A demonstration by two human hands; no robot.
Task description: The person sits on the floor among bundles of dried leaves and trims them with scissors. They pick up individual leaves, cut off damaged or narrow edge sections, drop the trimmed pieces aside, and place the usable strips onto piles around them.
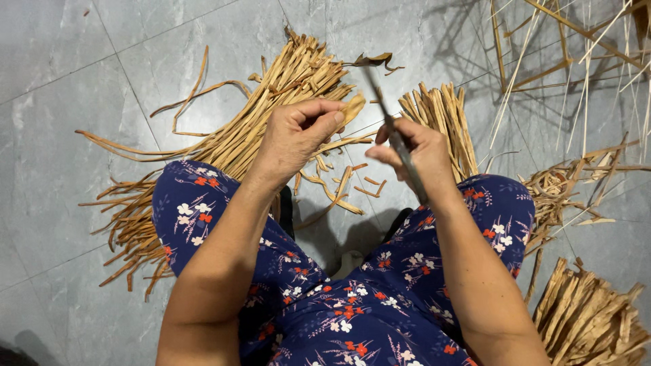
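My left hand [298, 135] is closed around a tan strip of dried plant fibre [351, 108], pinching its end between thumb and fingers above the floor. My right hand [415, 154] grips a thin dark blade or knife [393, 135] that slants up and away from me, its tip blurred near the strip. Both hands hover between my knees, which are covered in dark blue flowered cloth [352, 305]. Short cut pieces [369, 183] lie on the floor just beneath the hands.
A long pile of dried strips [271, 102] runs from the far centre to the left past my knee. A shorter bundle [441, 122] lies beyond my right hand. Tangled scraps [563, 190] and a stack of flat strips [590, 318] sit at right. Thin pale sticks [576, 61] cross the grey tiled floor [61, 102] at top right.
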